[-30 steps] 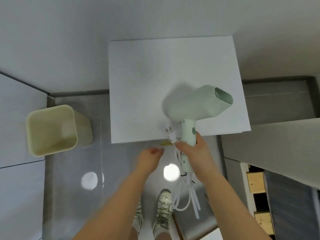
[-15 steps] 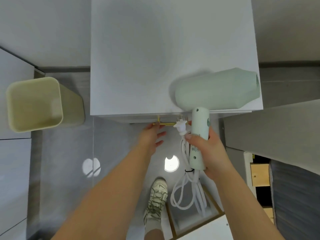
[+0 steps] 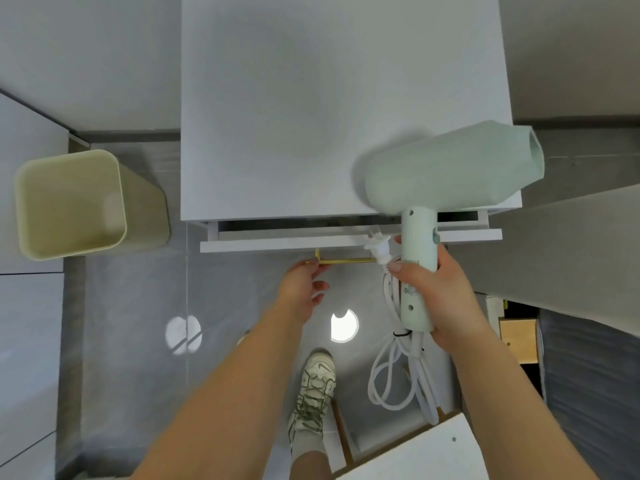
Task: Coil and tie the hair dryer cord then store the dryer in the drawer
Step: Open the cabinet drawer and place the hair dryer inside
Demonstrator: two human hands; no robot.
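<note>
At the far left a beige square plastic waste bin (image 3: 69,202) is standing on the grey floor (image 3: 138,306), playing no part. To its right, the white drawer (image 3: 277,243) under the white cabinet's tabletop (image 3: 311,116) is sliding out toward the person: half a second ago its front was sitting flush, and now a dark slit is showing behind it. The left hand (image 3: 303,289) is doing the pulling, its fingers curling round the left end of the slim gold bar handle (image 3: 346,260). So the storing step is getting under way, though the opening is still looking too narrow for the dryer. Nearer, a pale laced sneaker (image 3: 313,386) is showing a swoosh-shaped mark but no readable word. Further right, the white cord (image 3: 390,299) is hanging in loops gathered by a thin black tie (image 3: 401,334), its white plug (image 3: 379,249) sticking up alongside, so coiling and tying are looking finished. The right hand (image 3: 440,292) is gripping the mint-green plastic hair dryer (image 3: 450,171) by its grip, holding it in the air over the cabinet's near right corner, nozzle pointing right. Small grey printing is running along that grip, too small to read.
</note>
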